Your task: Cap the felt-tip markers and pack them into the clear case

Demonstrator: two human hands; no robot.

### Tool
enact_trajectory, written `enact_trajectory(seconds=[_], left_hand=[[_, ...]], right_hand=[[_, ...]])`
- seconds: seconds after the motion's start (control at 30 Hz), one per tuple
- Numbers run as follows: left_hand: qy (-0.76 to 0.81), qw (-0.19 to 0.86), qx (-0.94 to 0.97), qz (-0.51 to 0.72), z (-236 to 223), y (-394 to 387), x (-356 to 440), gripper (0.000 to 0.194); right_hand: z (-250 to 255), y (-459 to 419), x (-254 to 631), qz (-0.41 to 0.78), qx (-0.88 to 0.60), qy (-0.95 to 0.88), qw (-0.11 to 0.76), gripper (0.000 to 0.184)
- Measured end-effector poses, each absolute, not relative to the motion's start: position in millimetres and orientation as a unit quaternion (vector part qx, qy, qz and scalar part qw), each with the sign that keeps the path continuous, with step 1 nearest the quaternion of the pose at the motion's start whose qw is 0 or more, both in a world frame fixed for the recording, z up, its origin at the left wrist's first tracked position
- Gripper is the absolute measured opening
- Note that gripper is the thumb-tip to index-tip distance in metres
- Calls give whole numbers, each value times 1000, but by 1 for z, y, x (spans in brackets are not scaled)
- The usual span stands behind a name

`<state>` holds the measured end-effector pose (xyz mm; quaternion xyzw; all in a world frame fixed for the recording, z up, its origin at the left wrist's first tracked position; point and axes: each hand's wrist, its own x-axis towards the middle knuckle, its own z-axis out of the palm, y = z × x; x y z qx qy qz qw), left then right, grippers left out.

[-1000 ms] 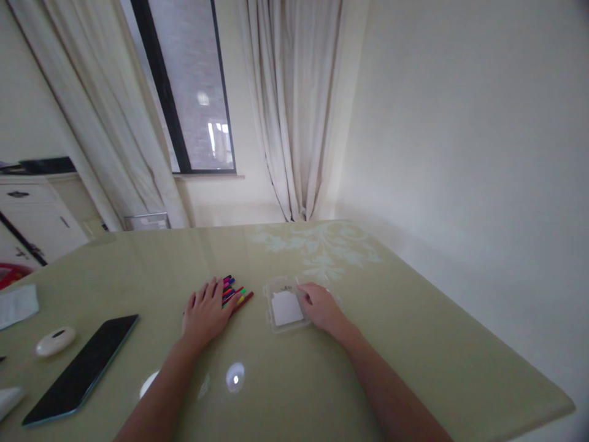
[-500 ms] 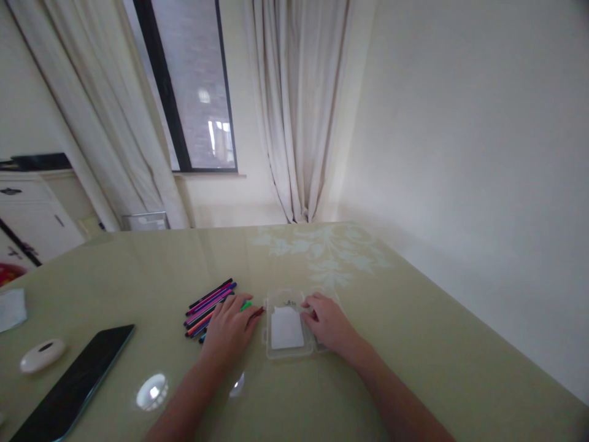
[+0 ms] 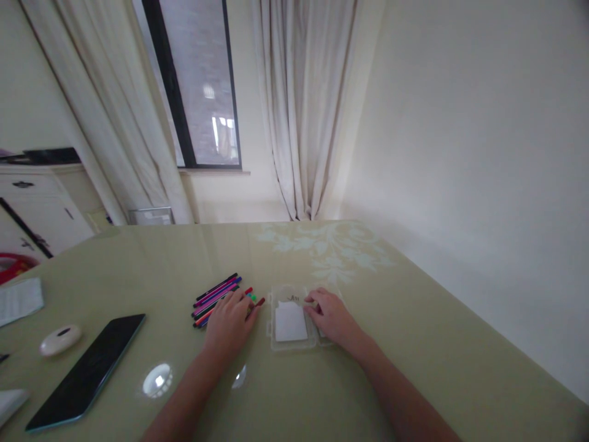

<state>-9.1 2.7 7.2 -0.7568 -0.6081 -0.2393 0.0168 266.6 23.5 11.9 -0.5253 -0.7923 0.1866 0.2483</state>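
A bunch of coloured pens (image 3: 216, 297) lies side by side on the green table (image 3: 414, 331). My left hand (image 3: 229, 320) rests on the right-hand pens, fingers bent over them. To the right lies a clear plastic case (image 3: 291, 320) with a white card inside. My right hand (image 3: 329, 316) holds the case's right edge, fingers curled on it.
A dark tablet (image 3: 87, 368) lies at the left, with a white oval object (image 3: 59, 339) and a paper (image 3: 18, 299) beyond it. The white wall runs along the table's right side. A window and curtains stand behind the far edge.
My left hand has slid right along the pens, baring their left ends, and now lies by the case. My right hand stays on the case.
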Motion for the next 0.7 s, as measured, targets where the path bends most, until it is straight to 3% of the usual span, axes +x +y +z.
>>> enact_trajectory(seconds=[0.13, 0.23, 0.4, 0.7], left_hand=[[-607, -136, -685, -378, 16, 3, -5, 28], [-566, -234, -657, -439, 20, -4, 13, 33], [-526, -250, -678, -449, 18, -22, 45, 30], [-480, -256, -745, -386, 26, -17, 26, 25]], right_hand=[[12, 21, 257, 185, -525, -770, 311, 14], [13, 12, 240, 279, -487, -729, 393, 23], [14, 0, 218, 497, -378, -628, 465, 30], [16, 15, 232, 545, -414, -478, 551, 34]])
